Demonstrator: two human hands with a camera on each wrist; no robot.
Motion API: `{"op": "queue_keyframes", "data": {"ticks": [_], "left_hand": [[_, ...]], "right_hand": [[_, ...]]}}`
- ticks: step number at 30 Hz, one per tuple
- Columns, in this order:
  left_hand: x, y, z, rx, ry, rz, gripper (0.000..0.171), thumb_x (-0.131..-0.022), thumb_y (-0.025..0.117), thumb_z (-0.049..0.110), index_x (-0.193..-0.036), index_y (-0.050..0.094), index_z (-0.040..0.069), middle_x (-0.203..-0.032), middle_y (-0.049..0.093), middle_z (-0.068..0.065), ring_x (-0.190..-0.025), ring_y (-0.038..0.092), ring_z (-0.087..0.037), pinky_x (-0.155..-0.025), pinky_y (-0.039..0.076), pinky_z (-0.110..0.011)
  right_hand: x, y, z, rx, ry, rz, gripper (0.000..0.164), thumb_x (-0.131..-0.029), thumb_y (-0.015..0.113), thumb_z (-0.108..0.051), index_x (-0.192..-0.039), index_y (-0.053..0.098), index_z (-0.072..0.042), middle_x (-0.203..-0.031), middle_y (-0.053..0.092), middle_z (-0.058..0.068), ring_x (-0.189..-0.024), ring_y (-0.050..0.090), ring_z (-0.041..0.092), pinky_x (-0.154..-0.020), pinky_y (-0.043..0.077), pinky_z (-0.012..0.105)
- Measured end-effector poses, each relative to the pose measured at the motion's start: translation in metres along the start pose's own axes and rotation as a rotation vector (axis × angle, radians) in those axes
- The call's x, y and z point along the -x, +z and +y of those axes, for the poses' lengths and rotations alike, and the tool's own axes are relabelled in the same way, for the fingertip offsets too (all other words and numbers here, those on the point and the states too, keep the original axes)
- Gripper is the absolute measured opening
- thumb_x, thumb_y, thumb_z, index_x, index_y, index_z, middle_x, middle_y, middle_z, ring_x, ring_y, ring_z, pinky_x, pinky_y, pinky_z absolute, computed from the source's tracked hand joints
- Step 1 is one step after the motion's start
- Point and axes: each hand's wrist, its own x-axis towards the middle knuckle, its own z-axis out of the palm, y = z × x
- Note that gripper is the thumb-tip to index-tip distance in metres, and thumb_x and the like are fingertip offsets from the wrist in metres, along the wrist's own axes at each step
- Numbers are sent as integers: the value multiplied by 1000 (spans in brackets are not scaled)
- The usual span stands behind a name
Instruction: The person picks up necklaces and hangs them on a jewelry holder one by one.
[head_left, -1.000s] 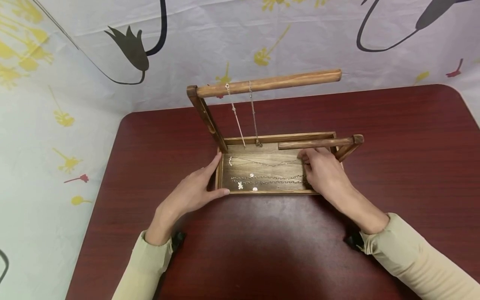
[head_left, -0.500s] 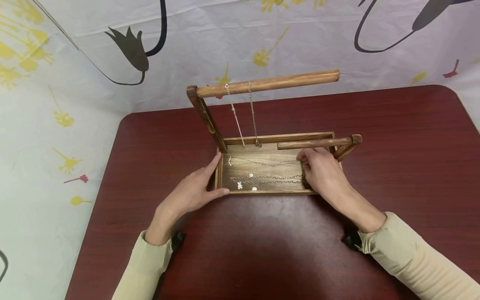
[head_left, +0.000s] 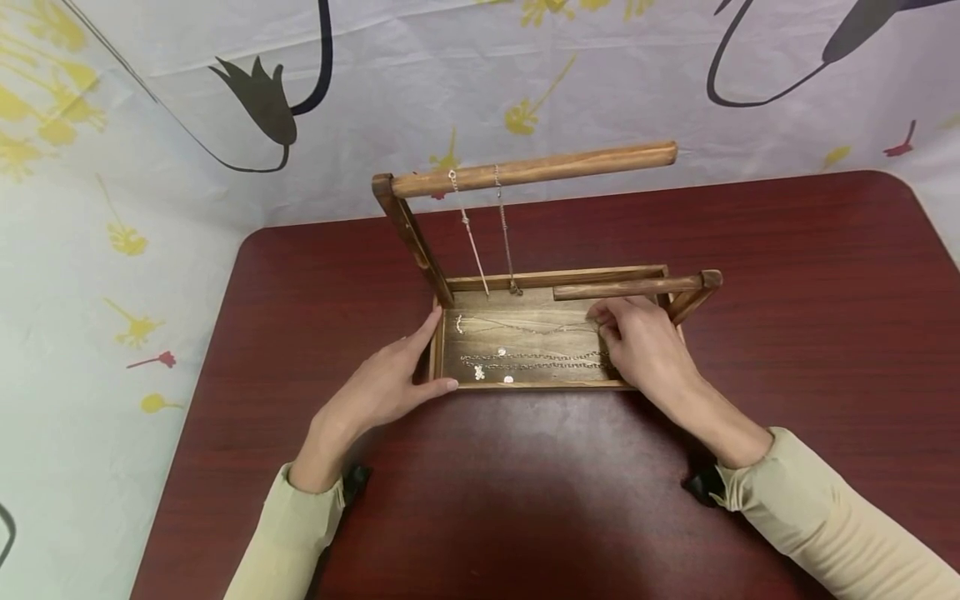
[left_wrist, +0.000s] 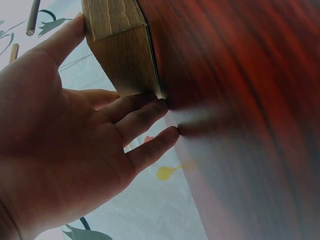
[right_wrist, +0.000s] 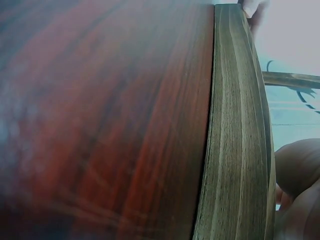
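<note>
A shallow wooden jewelry tray (head_left: pixel 562 386) with a stand lies on the table. My left hand (head_left: pixel 375 382) rests at the tray's left end, fingers fairly straight along its side, thumb on the front corner. In the left wrist view, the left hand's fingertips (left_wrist: pixel 159 106) touch the tray's corner (left_wrist: pixel 125 62). Inside the tray, my right hand (head_left: pixel 651 346) has its thumb and fingertips at the right end of a thin chain necklace (head_left: pixel 536 331), seemingly pinching it. A thicker chain necklace (head_left: pixel 543 358) lies nearer the front edge; its right end is hidden by the right hand.
Two necklaces, one silver (head_left: pixel 471 237) and one darker (head_left: pixel 506 229), hang from the tall wooden bar (head_left: pixel 585 162). A lower wooden bar (head_left: pixel 626 288) reaches left above the right fingers. Small shiny charms (head_left: pixel 480 372) lie inside. Dark red table (head_left: pixel 810 308) surrounds the tray; a patterned cloth (head_left: pixel 600 83) hangs behind.
The right fingertips have shifted slightly left at the thin chain's end. The left hand, tray and hanging necklaces hold their places.
</note>
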Motion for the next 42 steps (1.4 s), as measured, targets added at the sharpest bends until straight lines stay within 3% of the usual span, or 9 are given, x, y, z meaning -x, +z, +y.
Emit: {"op": "queue_keyframes", "data": {"ticks": [8,17,25,33,42], "left_hand": [[1,0,0,2,-7,-7,102,-87,64,63,-161,0,32,-151,44,-15,-136,45,-33,-105,42,-52],[1,1,-1,-4,8,4,102,-88,64,62,-161,0,31,-152,42,-15,-136,45,-32,-105,42,-51],[2,0,-1,-4,15,7,101,-89,64,61,-160,-1,31,-154,41,-14,-137,44,-32,-105,42,-51],[0,1,-1,-5,13,6,101,-88,63,62,-160,-2,32,-153,41,-14,-138,43,-32,-106,41,-52],[-1,1,-1,-8,0,0,102,-88,65,60,-160,-2,33,-153,41,-15,-137,44,-33,-106,41,-52]], "right_hand": [[0,-2,-2,-56,52,-50,18,-87,68,3,-102,73,-6,-94,72,10,-93,62,31,-87,46,48],[-4,-4,4,-152,61,-72,18,-91,65,2,-106,73,-5,-92,74,8,-83,66,22,-77,49,44],[-9,-9,7,-278,205,-209,24,-96,59,-1,-116,71,-5,-104,73,13,-95,68,27,-85,50,45],[-11,-10,6,-366,300,-287,26,-92,65,-5,-118,71,-7,-106,73,11,-99,68,23,-82,51,30],[-9,-11,1,-297,324,-251,15,-90,74,-21,-104,75,-17,-93,75,1,-89,70,16,-80,48,34]]}}
